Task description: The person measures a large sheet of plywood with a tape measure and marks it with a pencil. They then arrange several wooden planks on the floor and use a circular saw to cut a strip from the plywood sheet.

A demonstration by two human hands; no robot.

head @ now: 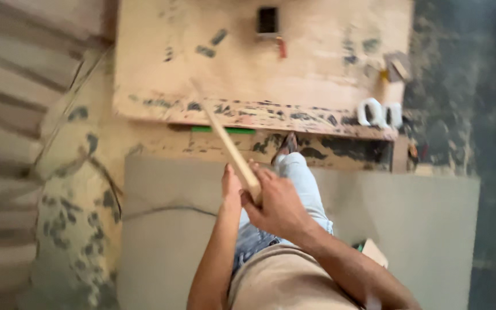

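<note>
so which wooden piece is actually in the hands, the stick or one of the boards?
The thin pale wooden stick. The right hand and left hand both grip its near end, and it angles up across the paint-stained board, which lies flat, untouched.

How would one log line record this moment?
left hand: grips long pale wooden stick | right hand: grips it | ahead: paint-stained plywood board

Light: I see soft, warm, even | Shadows: faint | Blur: heavy motion smear, worst at left edge | Right side: dim, murky
</note>
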